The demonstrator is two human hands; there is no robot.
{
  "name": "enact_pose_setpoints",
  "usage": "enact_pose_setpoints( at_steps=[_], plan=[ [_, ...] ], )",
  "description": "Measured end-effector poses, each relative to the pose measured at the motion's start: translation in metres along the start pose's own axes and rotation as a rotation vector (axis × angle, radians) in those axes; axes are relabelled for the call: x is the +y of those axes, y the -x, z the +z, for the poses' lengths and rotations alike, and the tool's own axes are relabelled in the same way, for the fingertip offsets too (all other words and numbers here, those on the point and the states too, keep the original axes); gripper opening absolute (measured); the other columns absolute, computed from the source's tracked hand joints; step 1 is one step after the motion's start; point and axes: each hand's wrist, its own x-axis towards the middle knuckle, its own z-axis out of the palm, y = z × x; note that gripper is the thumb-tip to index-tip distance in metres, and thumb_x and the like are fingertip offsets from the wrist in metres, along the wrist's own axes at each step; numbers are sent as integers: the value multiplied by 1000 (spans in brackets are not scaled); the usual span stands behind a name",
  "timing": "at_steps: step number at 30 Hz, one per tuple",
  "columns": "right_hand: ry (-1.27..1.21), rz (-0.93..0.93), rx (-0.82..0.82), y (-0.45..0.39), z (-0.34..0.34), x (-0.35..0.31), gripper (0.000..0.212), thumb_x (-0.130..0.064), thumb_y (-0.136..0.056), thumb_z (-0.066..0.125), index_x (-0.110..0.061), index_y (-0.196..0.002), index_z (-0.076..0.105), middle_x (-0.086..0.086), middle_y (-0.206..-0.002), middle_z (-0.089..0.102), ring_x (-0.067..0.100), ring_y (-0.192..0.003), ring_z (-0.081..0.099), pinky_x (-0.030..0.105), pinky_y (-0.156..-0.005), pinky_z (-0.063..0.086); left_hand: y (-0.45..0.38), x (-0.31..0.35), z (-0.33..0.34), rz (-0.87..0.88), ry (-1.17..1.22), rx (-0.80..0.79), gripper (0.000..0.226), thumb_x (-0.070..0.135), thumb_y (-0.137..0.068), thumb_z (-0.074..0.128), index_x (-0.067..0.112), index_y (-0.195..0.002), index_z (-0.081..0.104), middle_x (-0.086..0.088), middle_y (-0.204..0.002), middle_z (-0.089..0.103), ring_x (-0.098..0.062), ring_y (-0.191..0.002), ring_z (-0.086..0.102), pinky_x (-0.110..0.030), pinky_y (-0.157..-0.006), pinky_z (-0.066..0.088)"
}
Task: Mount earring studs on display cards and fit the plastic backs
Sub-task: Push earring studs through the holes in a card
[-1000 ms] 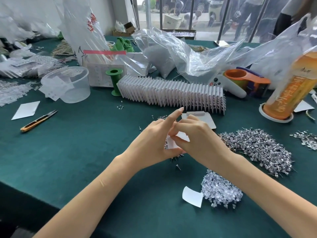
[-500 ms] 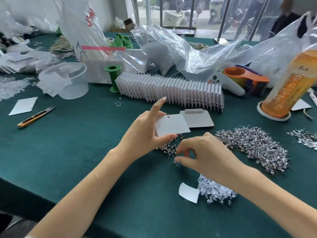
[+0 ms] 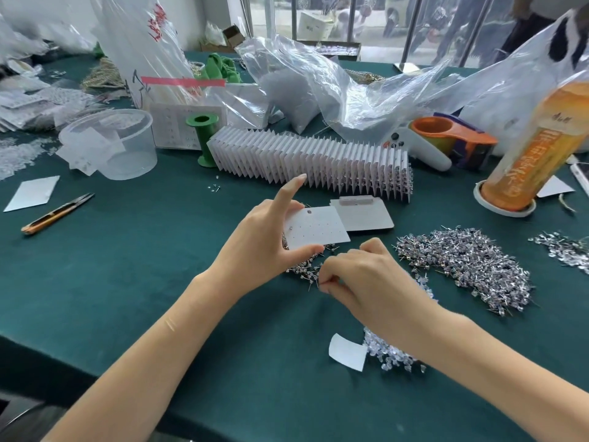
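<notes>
Both hands work low over the green table (image 3: pixel 127 282). Nearest, the right hand (image 3: pixel 366 282) curls down over a small scatter of studs (image 3: pixel 306 269), thumb and forefinger pinched together at the tips; whether a stud is already between them is too small to tell. Just beyond, the left hand (image 3: pixel 258 247) holds a white display card (image 3: pixel 315 229) by its near edge between thumb and middle fingers, forefinger raised straight, the card tilted up off the table with its rows of punched holes facing the camera.

To do this step well, I judge the pick should take a single stud by the head, post pointing away, so it goes straight into a hole without re-gripping; the card should be kept steady and flat to the post so it does not buckle.

Clear plastic backs (image 3: pixel 392 355) lie in a heap under the right forearm, beside a loose white slip (image 3: pixel 347 352). A larger heap of studs (image 3: pixel 471 266) sits to the right. Behind the held card lies a clipped card stack (image 3: pixel 366 215), and further back a long row of finished cards (image 3: pixel 312 161) stands on edge.
</notes>
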Motion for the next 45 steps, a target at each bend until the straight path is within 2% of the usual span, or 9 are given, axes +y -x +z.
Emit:
enact_pose_setpoints(
  at_steps=[3,7,15,19,25,30,36,40,45],
  plan=[
    [-283,117,197,-6,-16,6,6,-10,-81,73,-15,-77,71,-11,-65,63,12,-61,52,8,-72,34,2,3,-1,23,35,-41,96,52,-68,72,39,-145,17,12,-120,58,-8,-110,51,-10,-88,32],
    [-459,185,387,-16,-24,14,12,-3,-78,73,-15,-76,72,-11,-67,64,8,-63,56,11,-63,43,5,10,-1,48,106,-124,98,51,-68,76,49,-143,14,14,-120,58,-1,-115,49,-8,-96,32],
    [-511,214,382,-17,-5,16,12,-3,-77,74,-14,-73,71,-12,-58,56,2,-61,50,7,-63,35,6,16,0,70,192,-187,99,46,-69,78,48,-143,13,18,-118,60,0,-119,50,-16,-101,35],
    [-430,231,372,-15,-1,16,8,-11,-78,76,-18,-76,72,-5,-61,56,9,-74,48,7,-68,32,7,17,0,60,216,-174,98,45,-69,79,47,-143,14,19,-116,61,-1,-117,51,-16,-99,35],
    [-397,171,351,-15,0,16,13,-8,-77,77,-18,-75,69,1,-77,66,15,-71,49,22,-82,33,7,18,-1,64,231,-166,98,44,-68,79,47,-143,15,17,-115,62,0,-117,52,-15,-99,36],
    [-358,140,355,-14,-3,18,11,-11,-77,78,-20,-77,72,-11,-89,63,-1,-73,47,10,-84,27,7,18,0,53,233,-166,98,49,-67,77,50,-142,14,17,-117,61,-2,-117,52,-19,-98,39],
    [-454,160,422,-14,-11,21,7,-10,-84,71,-16,-87,74,-7,-98,66,7,-95,59,35,-94,42,7,18,-1,73,221,-143,97,54,-67,75,50,-143,14,25,-117,59,0,-117,51,-11,-98,35],
    [-475,230,359,-16,-21,27,23,-30,-83,70,-26,-105,67,-13,-107,64,3,-106,56,9,-92,38,7,20,-1,86,221,-141,97,55,-68,76,51,-143,13,23,-119,59,-3,-119,51,-11,-99,33],
    [-554,301,148,-18,-19,32,57,-65,-63,65,-36,-112,63,-16,-105,65,-4,-104,56,19,-90,43,10,26,-3,125,256,-138,98,47,-68,79,49,-143,16,23,-120,59,3,-120,49,-1,-95,27]
  ],
)
